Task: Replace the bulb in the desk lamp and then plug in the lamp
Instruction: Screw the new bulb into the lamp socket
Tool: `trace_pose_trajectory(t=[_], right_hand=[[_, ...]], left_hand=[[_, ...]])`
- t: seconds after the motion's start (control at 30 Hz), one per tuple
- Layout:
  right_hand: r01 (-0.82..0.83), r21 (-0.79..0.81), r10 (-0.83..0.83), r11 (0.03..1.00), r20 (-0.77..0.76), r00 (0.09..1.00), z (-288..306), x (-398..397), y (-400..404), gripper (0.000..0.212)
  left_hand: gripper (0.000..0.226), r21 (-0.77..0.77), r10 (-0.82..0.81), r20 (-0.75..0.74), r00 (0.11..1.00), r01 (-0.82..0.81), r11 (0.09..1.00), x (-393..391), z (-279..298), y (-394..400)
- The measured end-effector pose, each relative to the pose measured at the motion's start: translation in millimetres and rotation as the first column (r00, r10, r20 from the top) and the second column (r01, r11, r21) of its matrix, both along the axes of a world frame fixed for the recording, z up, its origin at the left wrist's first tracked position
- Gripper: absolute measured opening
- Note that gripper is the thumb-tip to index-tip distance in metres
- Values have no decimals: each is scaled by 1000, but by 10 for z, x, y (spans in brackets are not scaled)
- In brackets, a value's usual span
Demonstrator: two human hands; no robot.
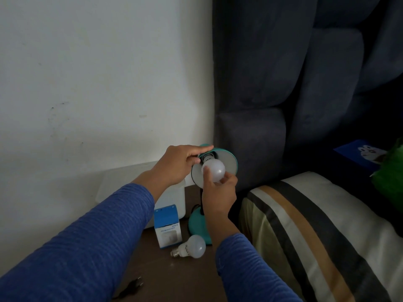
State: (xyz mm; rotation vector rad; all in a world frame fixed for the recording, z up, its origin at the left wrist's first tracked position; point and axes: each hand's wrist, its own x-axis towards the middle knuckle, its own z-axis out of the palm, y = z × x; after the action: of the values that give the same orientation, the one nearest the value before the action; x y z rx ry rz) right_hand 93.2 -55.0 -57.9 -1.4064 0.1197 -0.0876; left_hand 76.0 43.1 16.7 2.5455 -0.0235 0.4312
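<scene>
Two bulbs: our right hand grips bulb in shade; our left hand clamps shade rim; spare bulb on table, 6 o'clock of lamp base.

My left hand grips the rim of the teal lamp shade, while my right hand holds the white bulb seated in it. Below the shade, a spare bulb lies on the tabletop beside the lamp base.
</scene>
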Motion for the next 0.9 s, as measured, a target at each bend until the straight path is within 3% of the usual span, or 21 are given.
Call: trace_pose_trajectory(t=[0.1, 0.23, 0.4, 0.53, 0.6, 0.7, 0.8, 0.9], right_hand=[[2, -6, -2, 1000, 21, 1000, -6, -30, 33, 73], [-5, -33, 4, 999, -19, 1000, 53, -21, 2, 54], [-17, -49, 16, 999, -34, 999, 69, -1, 12, 75], [-25, -31, 22, 999, -94, 995, 89, 3, -4, 58], [-26, 5, 26, 1000, -148, 989, 87, 22, 4, 61], [-42, -56, 36, 998, -107, 994, 70, 3, 10, 77], [-56, -42, 50, 998, -126, 991, 63, 9, 30, 62], [-34, 8, 35, 999, -203, 979, 85, 1, 55, 66]], left_hand=[[46, 2, 0, -4, 1000, 0, 1000, -7, 8, -12], [46, 19, 5, -2, 1000, -5, 1000, -8, 9, -24], [46, 6, 9, 4, 1000, -9, 1000, -21, -1, -18], [45, -17, 14, 0, 1000, -14, 1000, -6, -6, -27], [45, -19, 14, 3, 1000, -14, 1000, -11, -4, -28], [45, -23, 17, -4, 1000, -17, 1000, -32, 7, -35], [45, -30, 11, -4, 1000, -11, 999, -47, 7, -40], [45, -35, 3, -2, 1000, -3, 999, -52, 7, -34]])
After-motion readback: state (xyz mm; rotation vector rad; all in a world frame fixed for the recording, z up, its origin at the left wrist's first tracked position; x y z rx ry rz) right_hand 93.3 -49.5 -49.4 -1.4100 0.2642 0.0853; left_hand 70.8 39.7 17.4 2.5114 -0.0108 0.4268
